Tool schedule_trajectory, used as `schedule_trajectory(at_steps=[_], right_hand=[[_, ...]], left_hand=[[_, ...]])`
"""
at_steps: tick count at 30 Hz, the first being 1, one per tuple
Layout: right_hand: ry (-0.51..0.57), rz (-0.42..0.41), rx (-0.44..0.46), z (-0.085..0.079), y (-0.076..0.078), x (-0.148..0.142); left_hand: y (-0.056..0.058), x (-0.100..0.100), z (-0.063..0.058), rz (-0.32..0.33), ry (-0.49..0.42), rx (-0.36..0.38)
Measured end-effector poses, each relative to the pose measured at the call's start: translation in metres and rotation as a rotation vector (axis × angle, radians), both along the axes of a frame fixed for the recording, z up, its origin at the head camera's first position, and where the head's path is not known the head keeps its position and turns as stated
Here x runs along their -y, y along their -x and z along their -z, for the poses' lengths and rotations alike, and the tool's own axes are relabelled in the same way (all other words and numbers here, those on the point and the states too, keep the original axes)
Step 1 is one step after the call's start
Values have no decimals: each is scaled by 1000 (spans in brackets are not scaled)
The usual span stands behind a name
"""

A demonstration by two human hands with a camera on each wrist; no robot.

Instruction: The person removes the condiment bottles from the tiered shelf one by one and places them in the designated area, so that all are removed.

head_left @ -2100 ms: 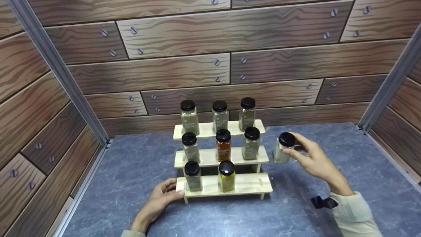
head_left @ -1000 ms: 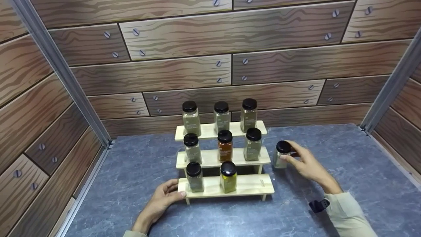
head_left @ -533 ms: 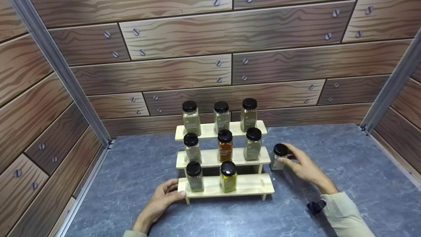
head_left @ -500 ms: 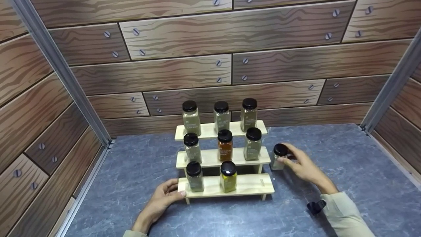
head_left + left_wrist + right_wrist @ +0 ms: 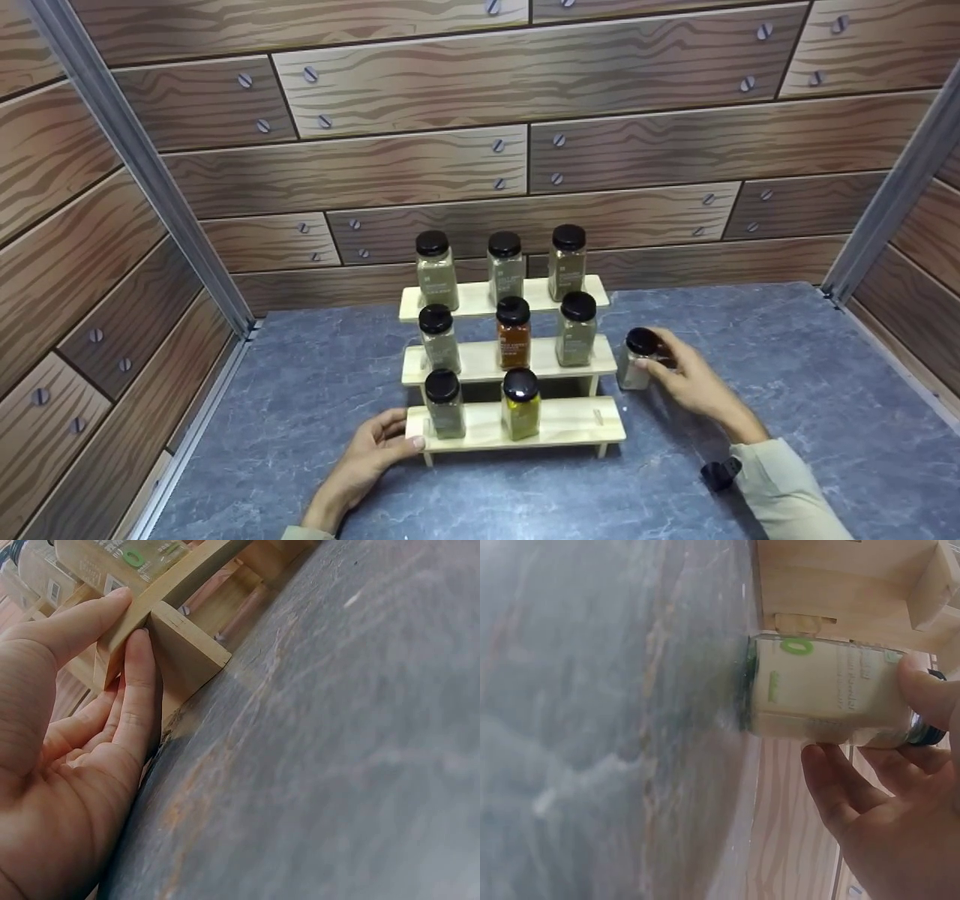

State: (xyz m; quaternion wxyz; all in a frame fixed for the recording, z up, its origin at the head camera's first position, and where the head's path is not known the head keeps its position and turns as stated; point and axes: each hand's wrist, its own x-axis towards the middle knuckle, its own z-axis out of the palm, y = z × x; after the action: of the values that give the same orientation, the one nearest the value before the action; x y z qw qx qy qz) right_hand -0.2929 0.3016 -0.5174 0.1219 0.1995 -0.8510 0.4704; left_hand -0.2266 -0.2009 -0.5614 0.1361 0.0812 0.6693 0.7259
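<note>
A three-step wooden spice rack (image 5: 570, 424) stands on the table with black-lidded glass jars on every step. At its front left corner my left hand (image 5: 367, 452) pinches the end of the lowest board, thumb on top and fingers beneath, as the left wrist view of the hand (image 5: 82, 705) shows. My right hand (image 5: 694, 382) holds a spice jar (image 5: 636, 371) upright just right of the middle step, thumb on one side and fingers on the other. In the right wrist view this jar (image 5: 825, 690) has pale powder inside, and its base is at the tabletop.
The lowest step bears a grey-green jar (image 5: 447, 416) and a yellow jar (image 5: 522, 416), both left of its right end. An orange-red jar (image 5: 514, 345) stands mid-rack between two paler ones. Wood-patterned walls (image 5: 420, 165) enclose the grey marbled table (image 5: 315, 352).
The right hand has lowered the jar to the tabletop and shifted it slightly toward the rack and nearer me. Over the last half second it barely moves. The left hand keeps its grip.
</note>
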Motion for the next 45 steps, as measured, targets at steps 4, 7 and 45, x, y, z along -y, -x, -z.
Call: schedule_trajectory(at_steps=[4,7,45], right_hand=[[-2,10,15,0,1,0],[-11,14,25,-2,2,0],[112,-141,-333,-96,-64,59]], left_hand=[[1,0,0,-2,1,-8],[2,0,-1,-2,-1,-15],[1,-1,2,-1,3,3]])
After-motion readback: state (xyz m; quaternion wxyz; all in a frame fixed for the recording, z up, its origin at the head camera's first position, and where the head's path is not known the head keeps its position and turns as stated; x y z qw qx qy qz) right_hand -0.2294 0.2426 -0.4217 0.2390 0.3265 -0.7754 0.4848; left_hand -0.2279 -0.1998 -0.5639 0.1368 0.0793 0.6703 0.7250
